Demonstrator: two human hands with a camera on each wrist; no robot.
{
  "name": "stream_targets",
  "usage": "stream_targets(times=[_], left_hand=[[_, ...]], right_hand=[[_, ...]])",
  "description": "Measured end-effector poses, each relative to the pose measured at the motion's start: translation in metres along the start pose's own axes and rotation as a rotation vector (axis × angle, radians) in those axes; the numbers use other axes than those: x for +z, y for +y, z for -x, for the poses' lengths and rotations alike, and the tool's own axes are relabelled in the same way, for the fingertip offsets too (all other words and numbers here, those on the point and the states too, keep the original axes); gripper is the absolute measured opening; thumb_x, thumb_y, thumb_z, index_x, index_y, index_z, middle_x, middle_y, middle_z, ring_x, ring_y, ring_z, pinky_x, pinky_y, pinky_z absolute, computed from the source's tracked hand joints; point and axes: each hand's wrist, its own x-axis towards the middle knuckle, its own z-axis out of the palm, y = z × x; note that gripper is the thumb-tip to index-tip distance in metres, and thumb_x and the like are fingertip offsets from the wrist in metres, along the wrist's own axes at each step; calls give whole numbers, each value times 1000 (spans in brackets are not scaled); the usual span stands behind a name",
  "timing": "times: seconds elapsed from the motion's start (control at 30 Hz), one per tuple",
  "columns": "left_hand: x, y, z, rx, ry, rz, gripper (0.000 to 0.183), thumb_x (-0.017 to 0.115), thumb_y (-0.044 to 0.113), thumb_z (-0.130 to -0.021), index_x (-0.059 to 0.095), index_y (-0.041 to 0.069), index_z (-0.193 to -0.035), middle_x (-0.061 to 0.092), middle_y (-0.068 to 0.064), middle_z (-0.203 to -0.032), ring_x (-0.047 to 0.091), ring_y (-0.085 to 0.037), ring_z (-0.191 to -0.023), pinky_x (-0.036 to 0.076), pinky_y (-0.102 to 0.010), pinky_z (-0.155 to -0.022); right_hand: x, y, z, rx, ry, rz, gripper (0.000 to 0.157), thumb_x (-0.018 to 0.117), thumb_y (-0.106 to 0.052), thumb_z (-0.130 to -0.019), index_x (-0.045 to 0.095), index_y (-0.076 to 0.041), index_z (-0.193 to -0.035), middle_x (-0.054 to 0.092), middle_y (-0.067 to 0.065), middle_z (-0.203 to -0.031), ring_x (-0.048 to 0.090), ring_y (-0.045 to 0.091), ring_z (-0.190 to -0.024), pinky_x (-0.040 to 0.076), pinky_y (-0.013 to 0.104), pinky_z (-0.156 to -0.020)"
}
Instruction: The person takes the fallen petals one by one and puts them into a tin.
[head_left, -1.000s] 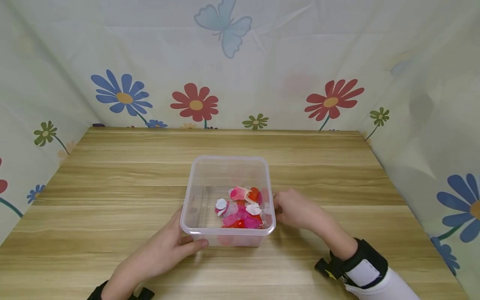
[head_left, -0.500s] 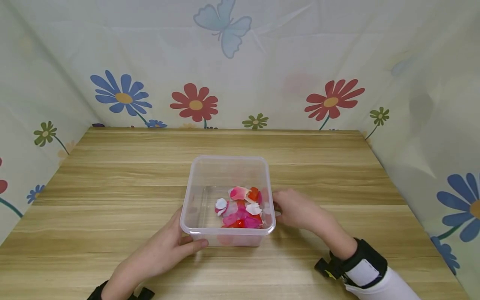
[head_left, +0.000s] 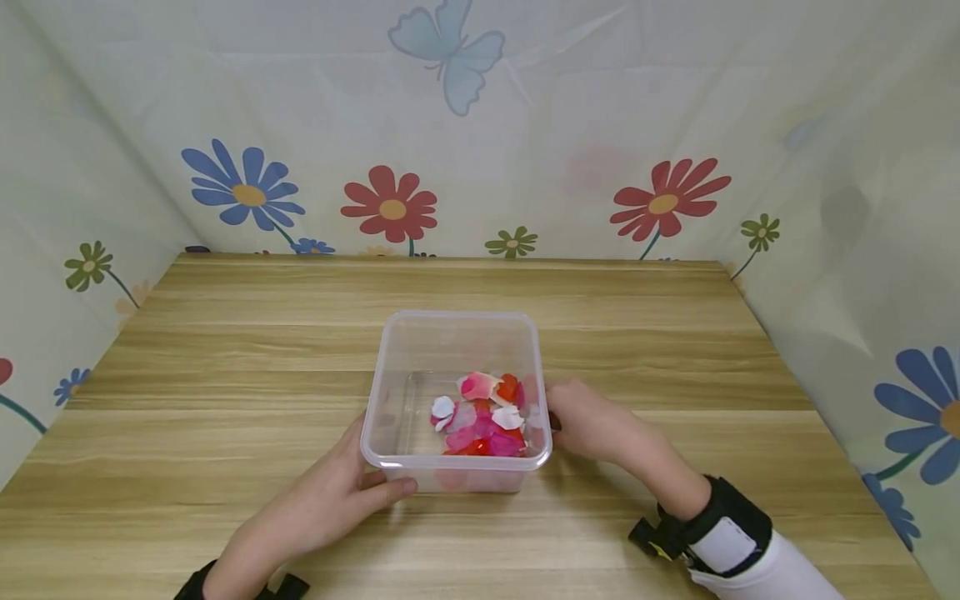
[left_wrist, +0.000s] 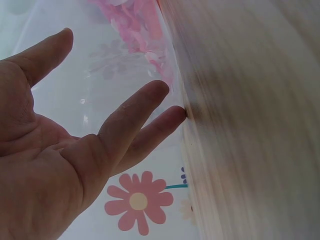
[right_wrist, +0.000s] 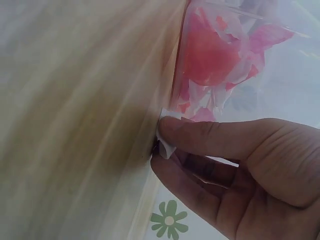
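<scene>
A clear plastic box stands on the table, with several red, pink and white artificial petals lying mostly in its right half. My left hand is at the box's near left corner, its fingers spread and fairly straight beside the wall; the thumb lies along the front. In the left wrist view, two fingertips of that hand reach down to the tabletop. Outside the box's right wall, my right hand is low at the table. Its thumb and fingers pinch a small white petal-like piece, partly hidden by the thumb.
The wood-grain table extends around the box on all sides. A white curtain with printed flowers and a butterfly closes off the back and both sides. Black straps with small cameras sit on the wrists.
My right hand has shifted and turned slightly by the box's right wall; the white bit showing at its fingertips half a second ago is hidden in the head view. Left hand and box stay put.
</scene>
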Motion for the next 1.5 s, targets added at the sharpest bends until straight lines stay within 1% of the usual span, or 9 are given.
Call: stream_targets(times=[0.13,0.3,0.4,0.6,0.73,0.93,1.1,1.27,1.5], left_hand=[[0,0,0,15,-1,-5,87,73,22,-91,13,19,-155,38,-9,-142,55,-23,-118,47,-26,-90],[0,0,0,46,10,-46,88,73,25,-91,13,20,-155,38,-7,-142,55,-23,-117,45,-25,-93],[-1,0,0,63,18,-66,88,73,28,-91,12,22,-155,38,-5,-143,55,-23,-117,43,-24,-95],[-1,-1,0,60,15,-48,89,73,28,-91,12,21,-155,37,-6,-144,55,-25,-117,45,-26,-94],[0,-1,-1,55,9,-38,90,73,29,-91,11,20,-156,34,-7,-146,55,-26,-119,45,-26,-93],[0,-1,0,55,2,-18,89,73,27,-91,11,19,-156,34,-9,-146,54,-27,-119,46,-27,-93],[0,-1,0,61,4,-14,90,73,27,-91,11,20,-156,33,-8,-146,54,-28,-119,46,-27,-93],[0,-2,0,72,-8,13,88,73,25,-92,12,19,-155,33,-9,-146,55,-27,-119,47,-26,-91],[1,-3,0,64,-7,9,89,73,26,-91,12,18,-155,33,-9,-146,55,-26,-119,46,-25,-91]], right_hand=[[-3,2,1,-15,38,-4,20,75,4,-80,67,-14,-81,55,-8,-72,48,9,-67,41,18,-59],[-11,4,1,-2,162,-15,19,74,7,-79,71,-11,-80,62,-5,-74,56,10,-68,45,19,-61],[-17,3,0,23,235,-29,18,75,8,-79,72,-9,-82,65,-3,-77,60,10,-69,49,20,-63],[-28,-1,1,133,309,-49,12,78,3,-81,74,-5,-89,67,-1,-84,65,14,-75,53,23,-67],[-34,-2,3,140,422,-46,14,79,3,-80,74,-4,-91,68,1,-85,67,17,-77,55,29,-69],[-43,-8,7,61,620,-45,19,81,3,-79,74,-3,-95,69,2,-90,67,17,-81,55,29,-71],[-48,-16,10,-10,711,-62,22,81,3,-78,74,-5,-97,69,0,-93,67,14,-84,54,26,-74],[-51,-29,14,-101,727,-92,26,81,3,-78,74,-6,-101,69,-2,-99,68,14,-88,54,26,-75],[-50,-50,20,-262,681,-125,30,82,5,-75,74,-6,-102,68,-4,-102,68,13,-92,51,22,-80]])
